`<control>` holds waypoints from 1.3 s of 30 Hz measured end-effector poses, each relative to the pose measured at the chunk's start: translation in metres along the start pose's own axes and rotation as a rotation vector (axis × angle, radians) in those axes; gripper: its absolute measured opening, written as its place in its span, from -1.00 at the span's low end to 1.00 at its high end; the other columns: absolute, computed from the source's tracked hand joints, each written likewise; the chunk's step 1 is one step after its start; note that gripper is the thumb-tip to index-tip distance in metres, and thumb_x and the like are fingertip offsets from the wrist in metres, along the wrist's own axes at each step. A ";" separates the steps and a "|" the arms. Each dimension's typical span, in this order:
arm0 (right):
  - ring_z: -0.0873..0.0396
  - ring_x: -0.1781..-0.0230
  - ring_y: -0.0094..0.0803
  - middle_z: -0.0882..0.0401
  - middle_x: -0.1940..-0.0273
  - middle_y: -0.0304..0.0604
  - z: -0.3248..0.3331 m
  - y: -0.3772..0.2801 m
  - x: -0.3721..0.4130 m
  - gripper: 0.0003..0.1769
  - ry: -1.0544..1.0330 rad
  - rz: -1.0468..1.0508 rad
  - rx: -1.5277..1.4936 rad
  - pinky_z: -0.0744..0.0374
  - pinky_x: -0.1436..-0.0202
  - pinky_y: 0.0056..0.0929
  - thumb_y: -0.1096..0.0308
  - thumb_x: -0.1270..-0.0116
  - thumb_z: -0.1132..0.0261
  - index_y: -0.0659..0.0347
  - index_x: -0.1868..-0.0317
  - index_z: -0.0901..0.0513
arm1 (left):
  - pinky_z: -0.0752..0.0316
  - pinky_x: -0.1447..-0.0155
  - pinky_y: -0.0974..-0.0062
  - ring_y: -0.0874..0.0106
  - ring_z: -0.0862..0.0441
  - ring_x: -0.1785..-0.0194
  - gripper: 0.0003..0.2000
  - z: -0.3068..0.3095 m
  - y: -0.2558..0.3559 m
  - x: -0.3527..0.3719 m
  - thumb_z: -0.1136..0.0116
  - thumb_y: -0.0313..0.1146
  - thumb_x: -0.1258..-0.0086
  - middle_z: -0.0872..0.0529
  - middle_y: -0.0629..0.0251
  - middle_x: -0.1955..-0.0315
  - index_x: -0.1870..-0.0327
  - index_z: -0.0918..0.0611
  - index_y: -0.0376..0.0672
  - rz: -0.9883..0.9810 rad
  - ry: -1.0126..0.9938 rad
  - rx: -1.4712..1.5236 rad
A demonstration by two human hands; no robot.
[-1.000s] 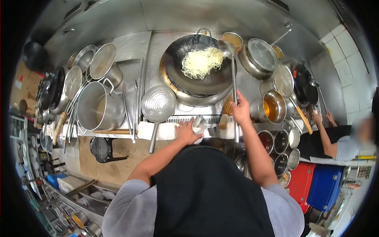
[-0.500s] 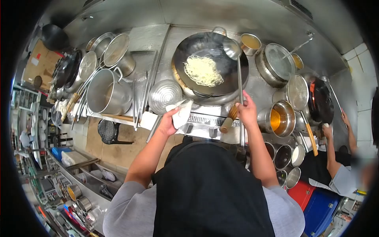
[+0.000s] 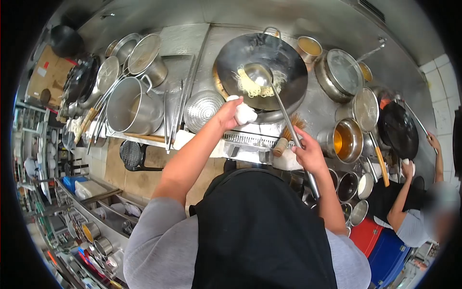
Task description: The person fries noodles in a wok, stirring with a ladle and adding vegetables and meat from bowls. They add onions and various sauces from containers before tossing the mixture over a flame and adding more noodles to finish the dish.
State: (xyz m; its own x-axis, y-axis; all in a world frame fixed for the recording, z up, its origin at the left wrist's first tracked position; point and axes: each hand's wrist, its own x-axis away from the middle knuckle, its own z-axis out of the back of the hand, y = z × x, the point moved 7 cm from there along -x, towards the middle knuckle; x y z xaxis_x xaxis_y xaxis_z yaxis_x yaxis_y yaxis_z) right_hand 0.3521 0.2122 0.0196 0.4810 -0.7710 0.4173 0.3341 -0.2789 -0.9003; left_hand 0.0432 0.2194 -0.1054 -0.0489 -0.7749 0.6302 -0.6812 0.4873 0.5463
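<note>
My left hand (image 3: 230, 115) is closed on a folded white cloth (image 3: 245, 114), which sits against the near rim of a big black wok (image 3: 293, 82). Whether it grips the wok's handle through the cloth is hidden. My right hand (image 3: 310, 153) holds a long steel ladle (image 3: 285, 108) by its handle, the thumb and fingers round it. The ladle's bowl rests over pale noodles (image 3: 248, 86) in the wok, covering part of them. A perforated strainer (image 3: 203, 111) lies just left of the wok, and a bamboo brush (image 3: 283, 144) lies between the wok and my right hand.
On the left stand a large steel pot (image 3: 132, 113) and several sieves. To the right are a lidded pot (image 3: 342, 72), a pot with orange liquid (image 3: 347, 139) and a wooden-handled sieve (image 3: 365, 110). A co-worker (image 3: 414, 216) handles another wok (image 3: 398, 130) at far right.
My left hand has brought the cloth right and up to the wok's rim. The ladle has swung from the wok's right side down onto the noodles, which look more bunched and partly covered.
</note>
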 end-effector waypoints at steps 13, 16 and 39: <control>-0.49 0.43 -0.67 -0.67 0.09 -0.24 0.014 0.018 0.052 -0.14 0.361 0.362 0.065 -0.46 0.44 -0.64 0.69 -0.46 -0.27 0.20 -0.74 -0.27 | -0.87 -0.06 0.01 0.01 -0.87 -0.03 -0.69 0.031 -0.077 -0.018 -0.06 -0.51 -0.56 -0.79 -0.14 -0.06 -0.21 -0.56 -0.52 -0.089 -0.013 -0.010; -0.47 0.37 -0.71 -0.61 0.11 -0.31 0.019 0.010 0.074 -0.13 0.354 0.203 -0.138 -0.48 0.34 -0.65 0.72 -0.45 -0.26 0.16 -0.74 -0.30 | -0.82 -0.23 0.15 0.12 -0.86 -0.09 -0.63 0.019 -0.080 0.029 -0.04 -0.49 -0.52 -0.81 -0.12 -0.06 -0.25 -0.58 -0.54 -0.004 -0.138 0.116; -0.39 0.50 -0.75 -0.62 0.11 -0.25 -0.045 -0.140 0.137 -0.10 0.143 0.127 -0.007 -0.35 0.48 -0.75 0.73 -0.38 -0.24 0.27 -0.74 -0.26 | -0.80 0.33 0.28 0.15 -0.90 0.25 -0.55 0.044 -0.134 0.141 -0.20 -0.27 -0.46 -0.87 -0.13 0.20 -0.15 -0.69 -0.53 0.304 -0.370 0.162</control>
State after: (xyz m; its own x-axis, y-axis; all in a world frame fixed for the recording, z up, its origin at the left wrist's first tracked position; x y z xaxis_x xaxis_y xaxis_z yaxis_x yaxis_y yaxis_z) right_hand 0.3344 0.1197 0.1975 0.3983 -0.8738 0.2790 0.2725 -0.1777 -0.9456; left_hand 0.0955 0.0271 -0.1145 -0.4983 -0.7130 0.4933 -0.6993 0.6669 0.2574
